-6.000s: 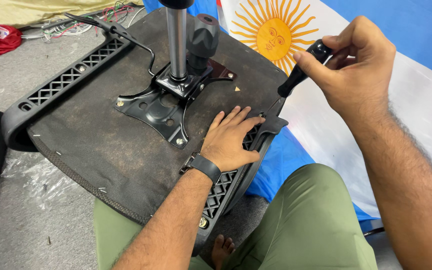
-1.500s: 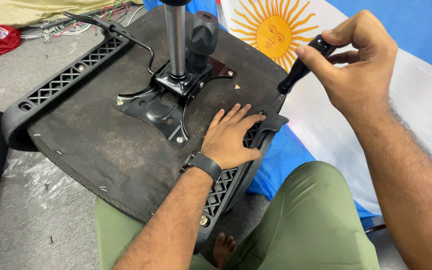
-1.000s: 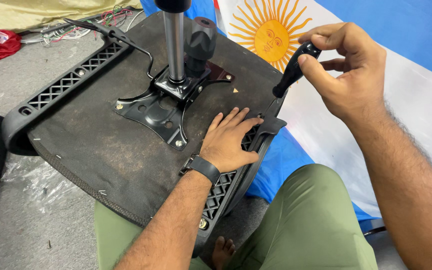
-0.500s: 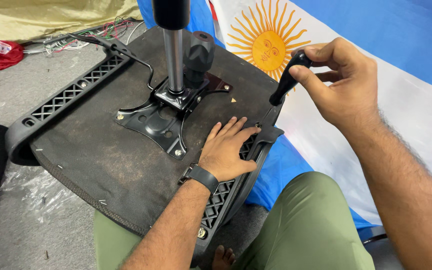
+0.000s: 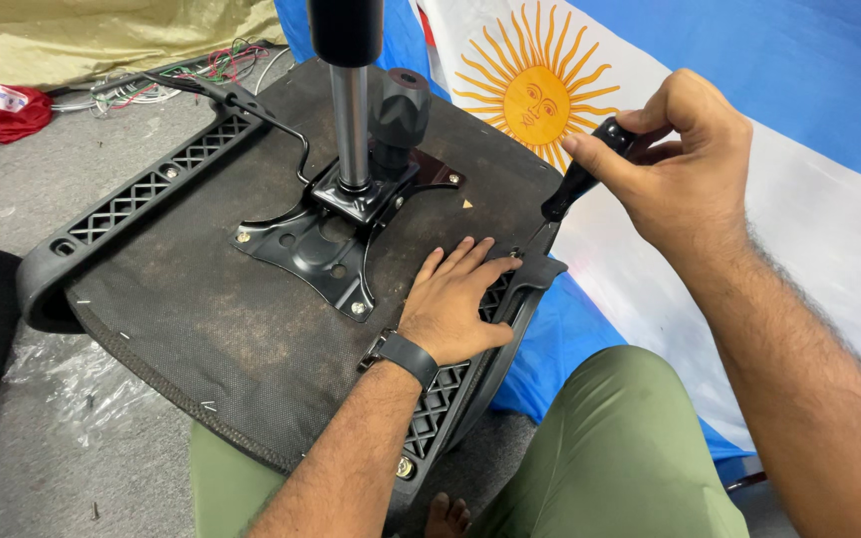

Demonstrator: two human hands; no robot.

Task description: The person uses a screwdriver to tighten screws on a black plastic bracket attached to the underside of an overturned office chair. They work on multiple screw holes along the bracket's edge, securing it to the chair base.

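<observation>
An upturned office chair seat [image 5: 201, 309] lies across my lap, its dark fabric underside up. A black metal mounting plate [image 5: 326, 244] with a chrome gas cylinder [image 5: 349, 125] is bolted at its middle. My left hand [image 5: 455, 299] lies flat, fingers apart, on the seat by the near armrest bracket [image 5: 530, 274]. My right hand [image 5: 675, 164] grips the black handle of a screwdriver [image 5: 580, 179], whose shaft points down at the bracket.
A blue and white cloth with a yellow sun [image 5: 535, 95] lies to the right under the seat. A second armrest [image 5: 122, 214] runs along the seat's far left side. Coloured wires [image 5: 181, 80] and a red object [image 5: 12, 110] lie on the grey floor behind.
The view has shifted so the seat and cylinder sit lower in the frame. My right hand with the screwdriver has moved down and left towards the bracket. My left hand stays flat.
</observation>
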